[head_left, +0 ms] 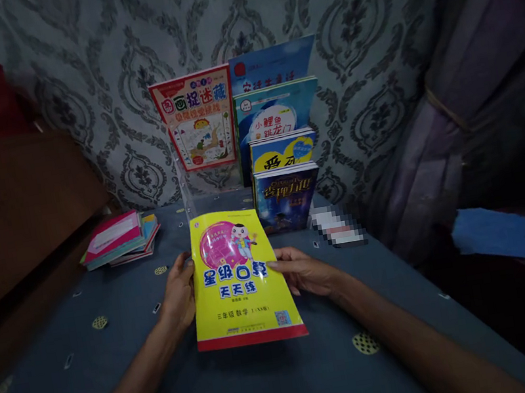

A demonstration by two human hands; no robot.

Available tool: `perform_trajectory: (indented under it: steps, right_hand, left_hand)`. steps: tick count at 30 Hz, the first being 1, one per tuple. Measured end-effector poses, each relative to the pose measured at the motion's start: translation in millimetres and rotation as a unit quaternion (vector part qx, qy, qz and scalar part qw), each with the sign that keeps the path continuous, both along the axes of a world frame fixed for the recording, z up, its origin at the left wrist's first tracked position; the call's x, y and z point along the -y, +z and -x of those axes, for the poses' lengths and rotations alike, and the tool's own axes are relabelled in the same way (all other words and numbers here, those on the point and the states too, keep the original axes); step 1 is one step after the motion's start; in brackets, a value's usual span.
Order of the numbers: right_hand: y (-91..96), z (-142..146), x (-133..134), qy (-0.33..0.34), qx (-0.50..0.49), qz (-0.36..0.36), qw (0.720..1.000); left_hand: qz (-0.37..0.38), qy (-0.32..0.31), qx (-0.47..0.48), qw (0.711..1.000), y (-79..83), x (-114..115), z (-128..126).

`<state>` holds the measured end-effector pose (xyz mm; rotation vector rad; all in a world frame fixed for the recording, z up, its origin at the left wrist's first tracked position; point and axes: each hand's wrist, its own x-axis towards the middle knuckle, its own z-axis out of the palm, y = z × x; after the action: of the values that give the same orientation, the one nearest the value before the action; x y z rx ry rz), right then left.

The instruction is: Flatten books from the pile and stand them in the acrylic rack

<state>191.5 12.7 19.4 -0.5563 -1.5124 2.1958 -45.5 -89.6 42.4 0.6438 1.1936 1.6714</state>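
Note:
Both hands hold a yellow workbook with a red bottom strip, its front cover facing me, above the dark table. My left hand grips the left edge, with the thumb at the edge and the other fingers partly behind the book. My right hand grips the right edge, thumb on the cover and fingers beneath. Behind the workbook stands a clear rack with books upright in it. A red picture book is on its left side; a dark blue book is foremost on the right.
More upright books, among them a teal book and a yellow-and-blue book, rise behind the dark blue one. A pile of books lies at left on the table. A blurred-out item sits right of the rack, near a curtain.

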Motion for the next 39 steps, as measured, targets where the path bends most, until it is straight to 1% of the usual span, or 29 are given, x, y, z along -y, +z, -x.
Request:
perform_trajectory:
  steps: [3, 6, 8, 10, 11, 12, 14, 15, 19, 20, 21, 22, 24, 25, 26, 27, 28, 29, 30, 31, 33, 35, 37, 39]
  right_hand:
    - [-5.1, -4.7, -8.2, 0.029, 0.061, -0.008, 0.998]
    - [-9.7, -5.9, -11.6, 0.085, 0.135, -0.021, 0.987]
    - [-10.5, -5.9, -11.1, 0.123, 0.173, -0.032, 0.977]
    - [-9.8, -5.8, -9.7, 0.146, 0.2, -0.039, 0.968]
    - [-9.3, -5.6, -8.9, 0.151, 0.213, -0.043, 0.964]
    - [-8.9, -5.3, -8.2, 0.154, 0.226, -0.048, 0.961]
    - [-8.7, -4.4, -7.5, 0.159, 0.253, -0.062, 0.952]
    - [-9.0, -4.1, -7.5, 0.16, 0.266, -0.07, 0.948]
    - [-8.5, -4.6, -9.2, 0.164, 0.311, -0.114, 0.929]
    - [-7.0, -4.9, -9.4, 0.164, 0.322, -0.132, 0.923]
    - [-4.8, -4.7, -9.1, 0.158, 0.329, -0.154, 0.918]
    - [-2.1, -3.5, -8.2, 0.146, 0.332, -0.182, 0.914]
    - [3.7, 3.7, -4.4, 0.098, 0.316, -0.251, 0.91]
    - [6.3, 10.4, -1.4, 0.066, 0.3, -0.293, 0.906]
    - [8.1, 19.0, 2.1, 0.031, 0.283, -0.342, 0.895]
    - [9.1, 29.5, 5.9, -0.004, 0.269, -0.394, 0.879]
    - [9.1, 41.3, 9.6, -0.037, 0.26, -0.452, 0.853]
    - [7.9, 53.9, 13.0, -0.062, 0.261, -0.508, 0.818]
    - [5.8, 66.4, 15.7, -0.083, 0.255, -0.553, 0.789]
    - [2.8, 78.3, 17.5, -0.084, 0.243, -0.589, 0.767]
    - [-5.1, 97.9, 18.2, -0.069, 0.245, -0.623, 0.74]
    - [-13.8, 109.7, 15.8, -0.054, 0.268, -0.629, 0.728]
    - [-21.6, 112.8, 12.1, -0.05, 0.292, -0.626, 0.722]
    - [-27.1, 108.2, 8.4, -0.053, 0.306, -0.625, 0.717]
  left_hand:
    - [0.071, -0.052, -0.028, 0.996, -15.2, 3.9, 7.1]
    - [0.129, -0.108, -0.113, 0.979, -29.7, 6.0, 19.0]
    - [0.137, -0.134, -0.183, 0.964, -35.5, 5.5, 27.3]
    - [0.13, -0.154, -0.287, 0.937, -36.1, 3.9, 33.9]
    - [0.129, -0.161, -0.355, 0.912, -34.6, 2.9, 36.2]
    - [0.132, -0.166, -0.427, 0.879, -32.0, 1.9, 37.6]
    - [0.143, -0.174, -0.555, 0.801, -25.1, -0.1, 38.2]
    - [0.15, -0.177, -0.604, 0.763, -21.5, -1.0, 37.3]
    - [0.213, -0.162, -0.736, 0.622, -10.0, -2.9, 30.0]
    - [0.229, -0.155, -0.757, 0.592, -8.1, -3.2, 28.1]
    - [0.239, -0.149, -0.773, 0.568, -6.6, -3.8, 26.6]
    - [0.243, -0.146, -0.784, 0.552, -5.6, -4.7, 25.6]
    - [0.228, -0.137, -0.798, 0.54, -5.0, -8.6, 25.0]
    - [0.207, -0.129, -0.805, 0.541, -5.9, -11.9, 25.3]
    - [0.178, -0.12, -0.81, 0.546, -7.6, -16.0, 26.0]
    - [0.142, -0.113, -0.812, 0.555, -10.3, -20.9, 27.0]
    - [0.106, -0.108, -0.811, 0.565, -14.2, -26.4, 28.2]
    - [0.073, -0.106, -0.806, 0.578, -19.1, -32.1, 29.7]
    - [0.046, -0.105, -0.797, 0.592, -24.9, -37.6, 31.4]
    - [0.024, -0.105, -0.788, 0.607, -31.3, -42.6, 33.3]
    - [-0.013, -0.103, -0.769, 0.631, -44.8, -50.3, 37.7]
    - [-0.041, -0.094, -0.758, 0.644, -56.7, -54.6, 41.8]
    - [-0.049, -0.085, -0.758, 0.644, -64.7, -56.2, 44.5]
    - [-0.042, -0.079, -0.763, 0.64, -68.4, -56.6, 45.4]
